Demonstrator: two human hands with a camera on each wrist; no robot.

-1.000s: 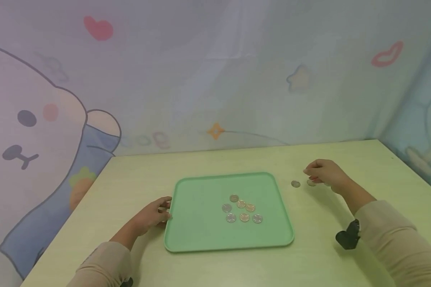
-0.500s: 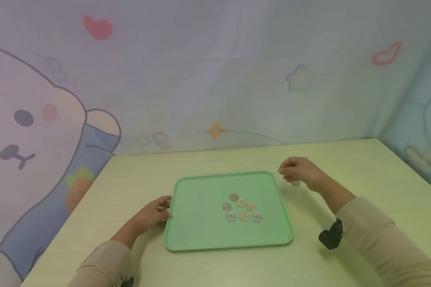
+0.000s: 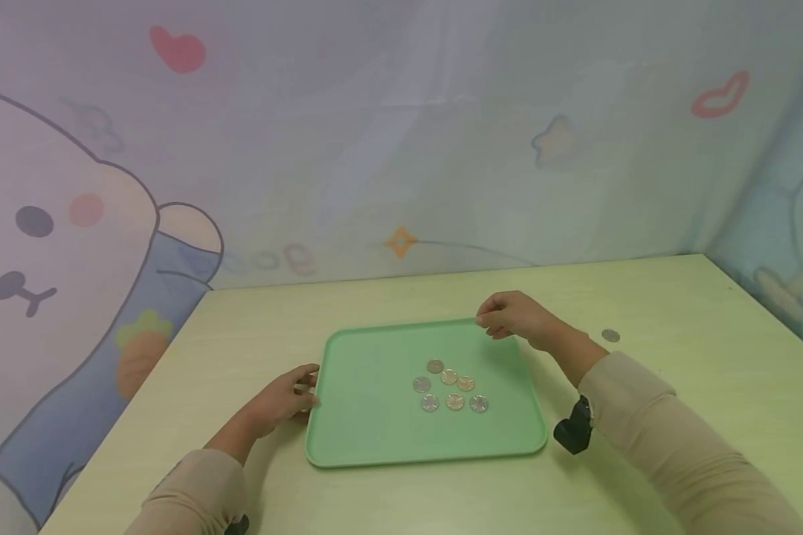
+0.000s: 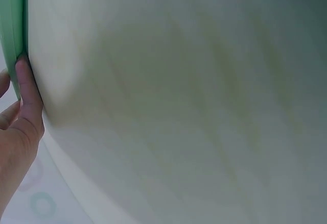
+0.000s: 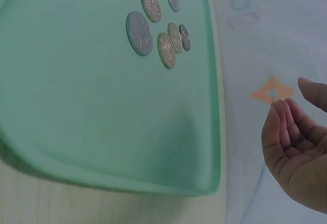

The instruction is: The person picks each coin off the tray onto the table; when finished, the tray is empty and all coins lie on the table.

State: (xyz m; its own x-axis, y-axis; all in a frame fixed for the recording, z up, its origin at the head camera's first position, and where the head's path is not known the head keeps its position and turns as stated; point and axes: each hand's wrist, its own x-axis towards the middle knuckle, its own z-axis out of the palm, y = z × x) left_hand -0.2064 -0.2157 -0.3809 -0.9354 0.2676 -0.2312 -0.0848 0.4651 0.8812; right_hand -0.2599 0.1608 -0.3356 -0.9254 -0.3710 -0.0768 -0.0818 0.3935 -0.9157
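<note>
A green tray [image 3: 375,438] lies on the table with several silver and gold-toned coins [image 3: 455,402] grouped right of its middle. In the head view my right hand [image 3: 518,319] hovers over the tray's far right corner. Its fingers are loosely bent in the right wrist view, the thumb apart from them, and no coin shows between. My left hand [image 3: 284,401] is at the tray's left edge, fingertips against the rim; the left wrist view has a finger [image 4: 30,91] along the tray's edge. One silver coin [image 3: 611,336] lies on the table beyond my right forearm.
The pale yellow-green table [image 3: 388,498] extends around the tray. Behind it hangs a cloth backdrop [image 3: 348,148] printed with a bear, hearts and stars. A black wrist device [image 3: 574,427] hangs below my right cuff.
My right hand has moved left from the coins on the table to above the tray's far right corner, uncovering the coin farthest right. The left hand and the tray stay in place.
</note>
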